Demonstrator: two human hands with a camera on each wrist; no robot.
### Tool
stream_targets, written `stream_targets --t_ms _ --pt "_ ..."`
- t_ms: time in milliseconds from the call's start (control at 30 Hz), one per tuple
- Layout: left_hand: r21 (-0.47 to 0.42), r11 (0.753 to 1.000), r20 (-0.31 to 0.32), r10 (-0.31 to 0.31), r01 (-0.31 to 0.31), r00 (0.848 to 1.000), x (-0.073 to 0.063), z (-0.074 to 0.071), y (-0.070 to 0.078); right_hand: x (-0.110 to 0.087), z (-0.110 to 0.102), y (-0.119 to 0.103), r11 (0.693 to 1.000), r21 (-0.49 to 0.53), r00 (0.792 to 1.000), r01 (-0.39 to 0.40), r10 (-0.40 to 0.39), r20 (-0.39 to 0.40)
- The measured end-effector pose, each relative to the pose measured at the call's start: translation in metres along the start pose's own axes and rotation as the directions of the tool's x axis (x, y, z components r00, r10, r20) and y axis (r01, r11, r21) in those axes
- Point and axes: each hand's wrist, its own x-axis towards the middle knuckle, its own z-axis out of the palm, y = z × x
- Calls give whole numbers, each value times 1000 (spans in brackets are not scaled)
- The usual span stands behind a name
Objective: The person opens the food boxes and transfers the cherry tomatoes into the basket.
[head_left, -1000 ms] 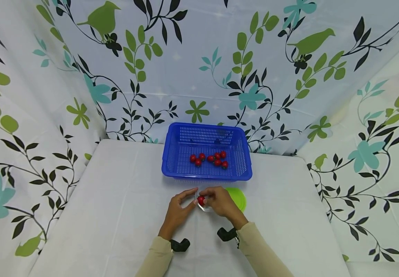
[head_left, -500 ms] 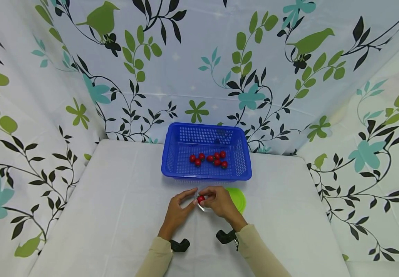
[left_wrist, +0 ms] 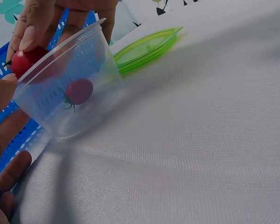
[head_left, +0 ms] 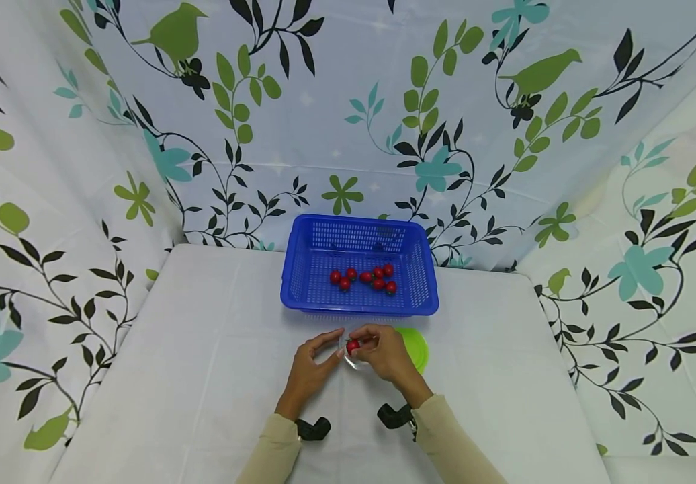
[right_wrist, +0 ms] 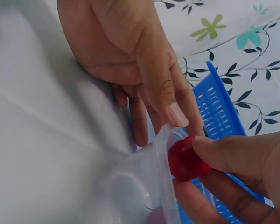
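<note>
My left hand (head_left: pixel 309 368) steadies a clear plastic tub (left_wrist: pixel 42 109), thumb at the rim and fingers curved round its side. Between the thumb and fingers of my right hand (head_left: pixel 387 352) a cherry tomato (right_wrist: pixel 185 161) is pinched, right at the tub's mouth. Its green stem end shows in the left wrist view. Through the tub wall another cherry tomato (left_wrist: pixel 79 91) is seen lying inside. Beside the tub, partly behind my right hand, lies a bright green lid (head_left: pixel 416 351).
A blue perforated basket (head_left: pixel 360 310) with several cherry tomatoes (head_left: pixel 378 284) stands just beyond the hands. The table wears a white cloth (head_left: pixel 215 376), and patterned curtains (head_left: pixel 299 134) rise behind and at both sides.
My right hand and the pinched tomato have shifted very slightly at the tub's mouth. The left hand, tub, lid and basket stay put.
</note>
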Motion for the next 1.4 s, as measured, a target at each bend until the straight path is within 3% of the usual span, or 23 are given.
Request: stream_targets --t_ms 267,533,733,1000,1400 --pt "5 1000 -5 11 -11 1000 -1 1 1 -5 -7 -6 992 -126 998 19 -25 -50" --pt "-19 1000 17 3 -2 1000 0 0 2 -8 -17 -14 985 -162 995 54 -66 -69" --pt "-18 1000 18 -8 9 1000 0 0 1 -8 -24 -22 990 -113 994 85 -92 -56" --pt "-3 1000 12 29 -29 1000 0 1 -1 -6 -33 -37 994 -28 992 105 -106 -62" --pt "-22 1000 22 -5 5 1000 1 1 -1 11 -46 -44 987 25 983 156 -153 -102"
